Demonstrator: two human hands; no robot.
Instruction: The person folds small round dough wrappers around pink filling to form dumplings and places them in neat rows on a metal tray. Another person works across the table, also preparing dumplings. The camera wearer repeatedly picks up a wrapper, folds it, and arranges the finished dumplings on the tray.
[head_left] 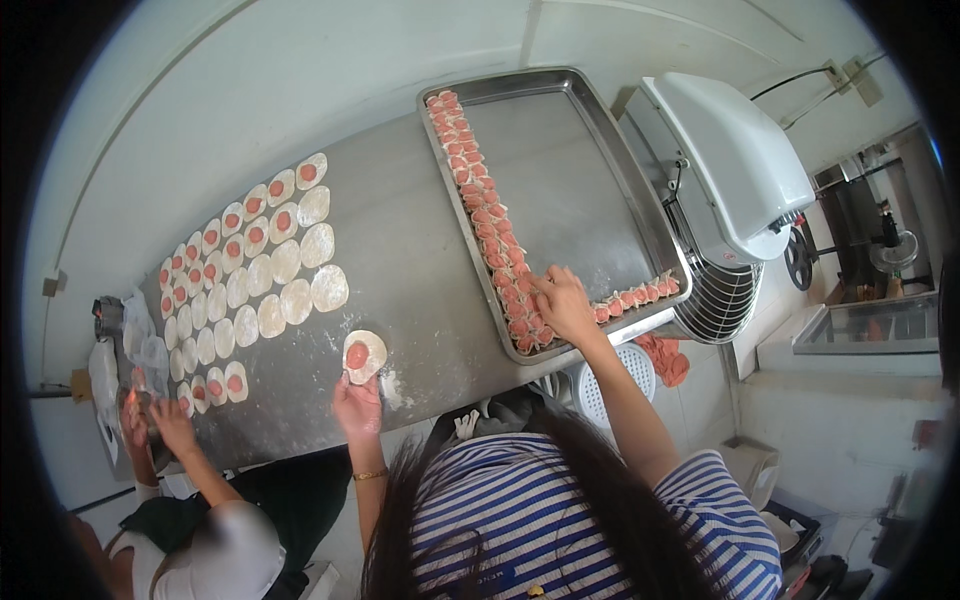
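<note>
My left hand pinches the near edge of a round dumpling wrapper with a pink lump of filling on it, just above the table's front part. My right hand reaches into a large metal tray, its bent fingers closed on a dumpling at the near end of the long left row. The fingers partly hide that dumpling. Pink-topped folded dumplings line the tray's left side, and a shorter row of dumplings lies along its near edge.
Rows of flat wrappers, some with filling, lie on the metal table at left. A co-worker's hands are at the table's left end. A white mixer with a wire guard stands right of the tray; a white perforated basket is below.
</note>
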